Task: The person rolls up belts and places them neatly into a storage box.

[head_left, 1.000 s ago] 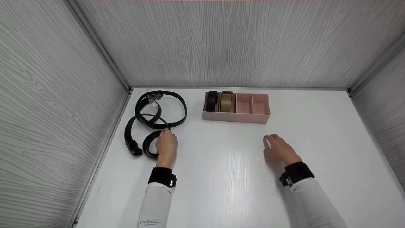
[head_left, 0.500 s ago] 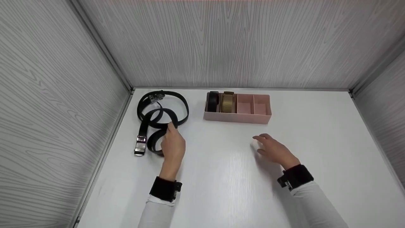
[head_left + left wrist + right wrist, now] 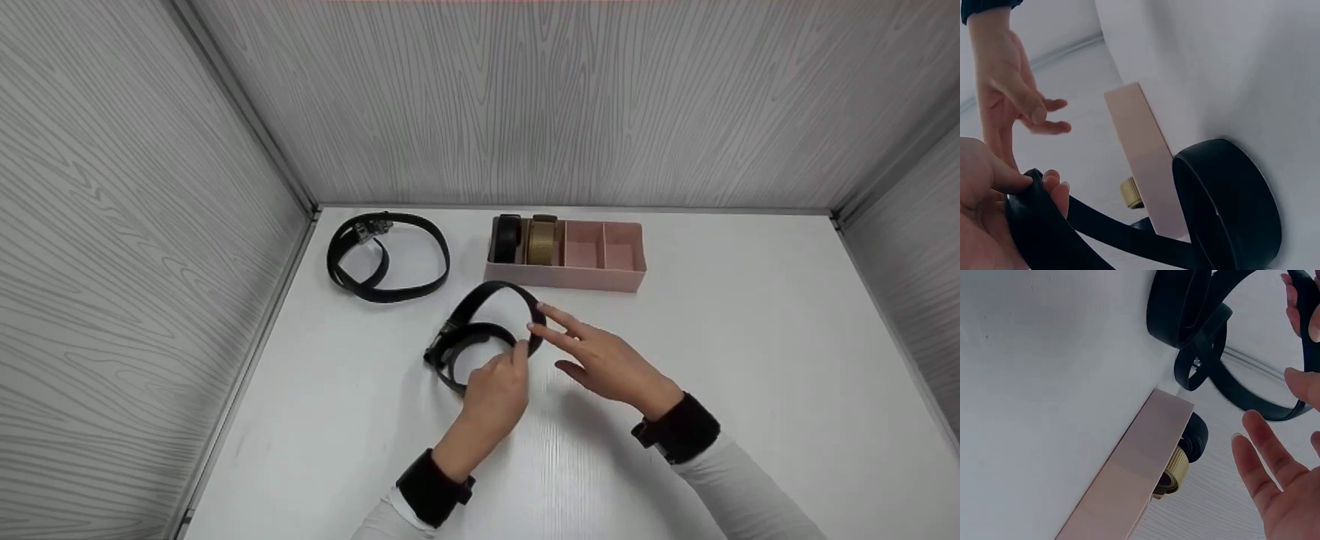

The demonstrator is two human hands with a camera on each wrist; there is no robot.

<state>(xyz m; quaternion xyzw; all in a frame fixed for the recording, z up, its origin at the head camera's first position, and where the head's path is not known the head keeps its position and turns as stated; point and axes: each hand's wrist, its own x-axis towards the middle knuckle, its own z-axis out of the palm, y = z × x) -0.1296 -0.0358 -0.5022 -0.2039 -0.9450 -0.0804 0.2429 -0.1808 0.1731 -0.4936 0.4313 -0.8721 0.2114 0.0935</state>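
Note:
In the head view my left hand [image 3: 495, 394] pinches a black belt [image 3: 469, 306] between thumb and fingers, raised over the middle of the table. The belt hangs in loose loops, with its buckle end at the left. My right hand [image 3: 611, 367] reaches in from the right, fingers spread. Its fingertips overlap the belt's right-hand loop in the head view; contact is unclear. The left wrist view shows the pinched strap [image 3: 1044, 225] close up and a coiled part [image 3: 1235, 197] lower down. In the right wrist view the right fingers [image 3: 1269, 444] are extended beside the strap.
A pink divided box [image 3: 562, 277] stands at the back, holding a rolled black belt [image 3: 508, 240] and a rolled khaki belt [image 3: 541, 241] in its left part. Another black belt [image 3: 390, 294] lies looped at the back left. Grey wood-patterned walls [image 3: 480, 112] enclose the table.
My left hand has lifted the belt off the left side and carried it right, away from the other looped belt. My right hand has moved left toward it, its fingers spreading.

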